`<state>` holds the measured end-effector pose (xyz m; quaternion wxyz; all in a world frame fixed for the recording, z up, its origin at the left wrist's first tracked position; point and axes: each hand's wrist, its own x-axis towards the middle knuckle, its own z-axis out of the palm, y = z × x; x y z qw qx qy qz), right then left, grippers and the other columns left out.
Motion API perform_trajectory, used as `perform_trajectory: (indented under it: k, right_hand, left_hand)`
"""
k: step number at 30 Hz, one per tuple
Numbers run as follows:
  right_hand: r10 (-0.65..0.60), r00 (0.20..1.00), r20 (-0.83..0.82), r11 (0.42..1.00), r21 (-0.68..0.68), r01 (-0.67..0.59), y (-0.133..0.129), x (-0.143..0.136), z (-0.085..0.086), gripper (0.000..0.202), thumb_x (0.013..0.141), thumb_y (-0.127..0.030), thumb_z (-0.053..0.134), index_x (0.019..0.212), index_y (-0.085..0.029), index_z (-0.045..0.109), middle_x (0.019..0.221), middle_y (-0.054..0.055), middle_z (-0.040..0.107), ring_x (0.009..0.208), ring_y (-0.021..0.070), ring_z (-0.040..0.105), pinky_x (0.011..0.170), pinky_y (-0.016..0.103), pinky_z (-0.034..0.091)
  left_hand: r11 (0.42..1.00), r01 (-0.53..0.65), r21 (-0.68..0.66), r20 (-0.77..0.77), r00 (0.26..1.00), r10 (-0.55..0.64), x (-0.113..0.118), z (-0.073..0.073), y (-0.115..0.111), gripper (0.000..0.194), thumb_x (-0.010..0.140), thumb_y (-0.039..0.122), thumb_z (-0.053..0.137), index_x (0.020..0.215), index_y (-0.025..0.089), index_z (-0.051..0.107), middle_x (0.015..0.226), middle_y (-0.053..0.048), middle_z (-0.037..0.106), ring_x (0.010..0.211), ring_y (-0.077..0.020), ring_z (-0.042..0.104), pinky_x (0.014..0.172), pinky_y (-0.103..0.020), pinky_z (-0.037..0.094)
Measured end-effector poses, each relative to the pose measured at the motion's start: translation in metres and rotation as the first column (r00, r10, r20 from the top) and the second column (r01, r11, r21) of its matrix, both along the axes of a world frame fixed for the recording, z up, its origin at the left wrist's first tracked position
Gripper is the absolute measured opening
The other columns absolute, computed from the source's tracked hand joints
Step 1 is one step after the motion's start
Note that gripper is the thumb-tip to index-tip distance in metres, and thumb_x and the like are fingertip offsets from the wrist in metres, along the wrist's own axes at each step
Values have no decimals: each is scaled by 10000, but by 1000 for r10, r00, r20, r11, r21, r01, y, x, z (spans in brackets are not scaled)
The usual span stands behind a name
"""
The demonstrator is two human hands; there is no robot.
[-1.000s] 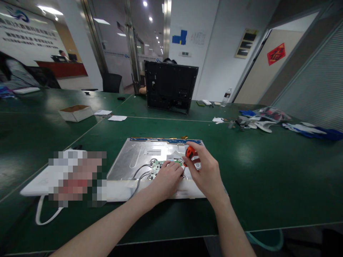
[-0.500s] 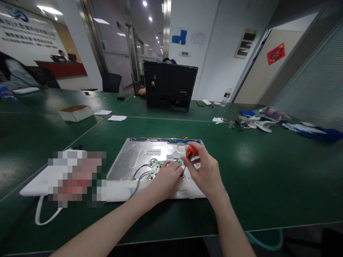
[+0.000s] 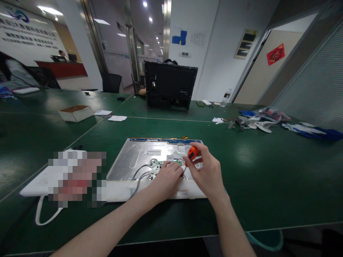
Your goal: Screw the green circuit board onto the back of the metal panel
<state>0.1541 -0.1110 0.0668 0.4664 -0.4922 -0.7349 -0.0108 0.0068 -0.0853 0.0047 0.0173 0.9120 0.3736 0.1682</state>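
Observation:
A flat metal-backed display panel (image 3: pixel 131 153) lies on the green table, with a blue circuit strip along its far edge. My left hand (image 3: pixel 168 176) rests over the green circuit board (image 3: pixel 155 169) at its middle, fingers curled and close together; whatever lies under the fingertips is hidden. In my right hand (image 3: pixel 207 166) is an orange-handled screwdriver (image 3: pixel 192 152), gripped between thumb and fingers. Its thin shaft slants down to the left fingertips, and the tip is out of sight. Dark cables (image 3: pixel 139 175) run from the board towards the near edge.
Left of the panel sits a white item (image 3: pixel 34 182) with a strap, partly pixelated. Behind are an open box (image 3: pixel 76 114), papers (image 3: pixel 117 118) and an upright black monitor housing (image 3: pixel 171 85), with a person behind it. Gloves and small parts (image 3: pixel 257 123) lie at right.
My right hand and the screwdriver have shifted slightly to the right, the handle leaning a little more that way. My left hand stays on the board.

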Motion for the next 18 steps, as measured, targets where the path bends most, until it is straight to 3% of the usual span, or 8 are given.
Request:
perform_trajectory:
  k: [18]
  right_hand:
    - [-11,1000,-25,1000,14,12,-2,0,2,327,852,-263,563,1163,-218,476,969,37,617,675,125,600,600,260,519]
  left_hand:
    - [1000,10,-10,13,1000,-10,-1,2,0,98,869,171,504,949,177,559,1004,-68,603,984,-227,547,953,-412,353]
